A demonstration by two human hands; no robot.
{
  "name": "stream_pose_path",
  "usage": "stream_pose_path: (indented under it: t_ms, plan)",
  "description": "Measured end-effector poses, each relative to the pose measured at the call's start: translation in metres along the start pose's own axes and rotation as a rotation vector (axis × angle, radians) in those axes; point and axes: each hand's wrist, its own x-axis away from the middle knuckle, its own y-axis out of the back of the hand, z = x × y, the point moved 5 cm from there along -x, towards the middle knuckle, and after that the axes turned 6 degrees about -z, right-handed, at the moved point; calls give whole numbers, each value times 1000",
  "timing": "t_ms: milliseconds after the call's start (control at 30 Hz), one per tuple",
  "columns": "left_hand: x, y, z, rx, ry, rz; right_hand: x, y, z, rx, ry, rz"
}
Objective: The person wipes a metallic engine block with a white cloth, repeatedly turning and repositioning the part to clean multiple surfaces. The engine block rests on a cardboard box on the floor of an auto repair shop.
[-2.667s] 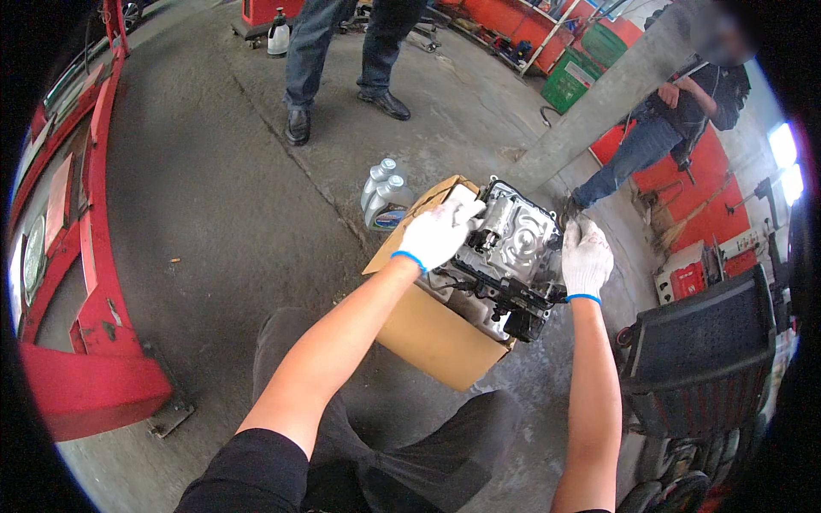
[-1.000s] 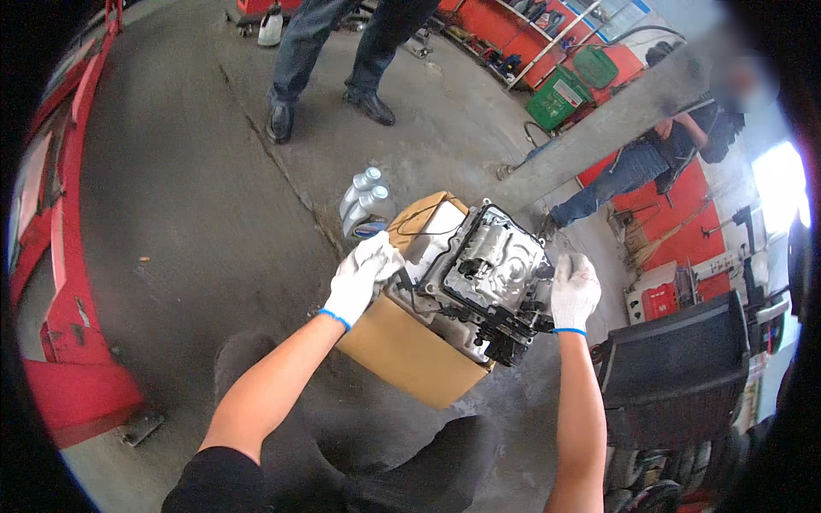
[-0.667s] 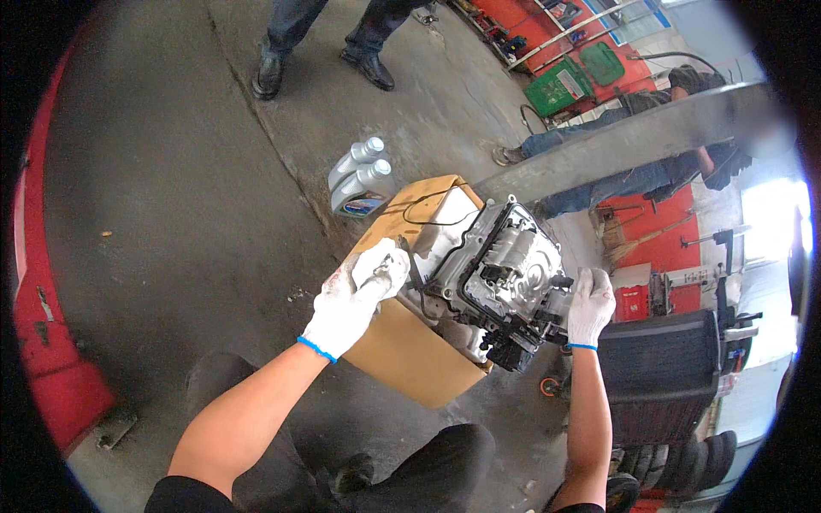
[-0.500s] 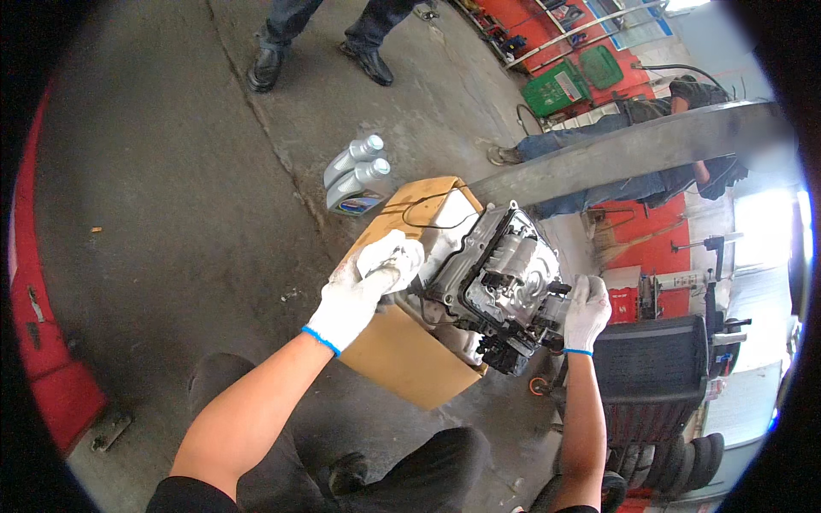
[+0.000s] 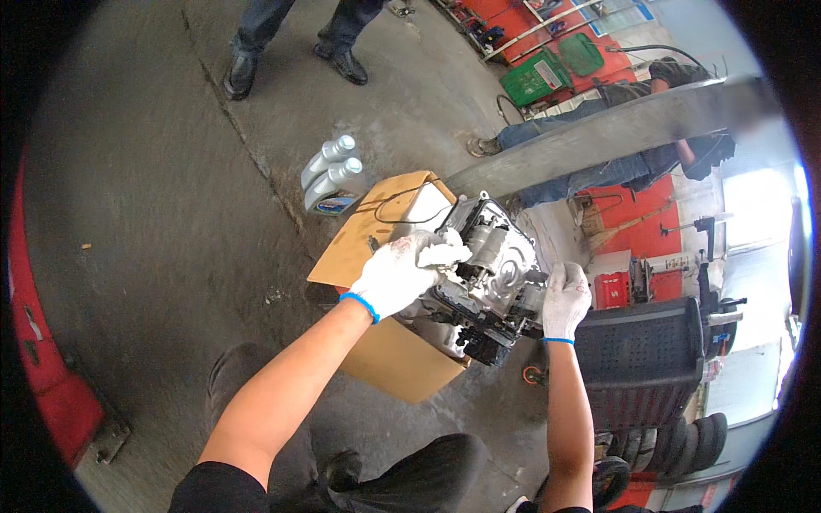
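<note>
green bin (image 5: pixel 528 82), black cart (image 5: pixel 637 349), dark tires (image 5: pixel 706 441)

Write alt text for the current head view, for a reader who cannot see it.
A white-gloved, blue-cuffed left hand and matching right hand are at the left and right sides of a silver-and-black metal mechanical assembly rising from an open brown cardboard box. Two grey plastic bottles stand beyond the box; farther back are another person's dark-trousered legs.

Gloved hands (image 5: pixel 398 274), the left holding a white wad (image 5: pixel 446 249), flank a metal mechanical unit (image 5: pixel 510 267).
</note>
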Motion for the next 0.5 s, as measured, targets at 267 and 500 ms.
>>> stream_pose_path:
  t_ms: [267,500]
  plan:
    - [-1,-21,-9,-347,-269,-180,3,5,7,-10,56,-21]
    - [-20,-15,-26,106,-40,-557,4,8,3,57,123,-68]
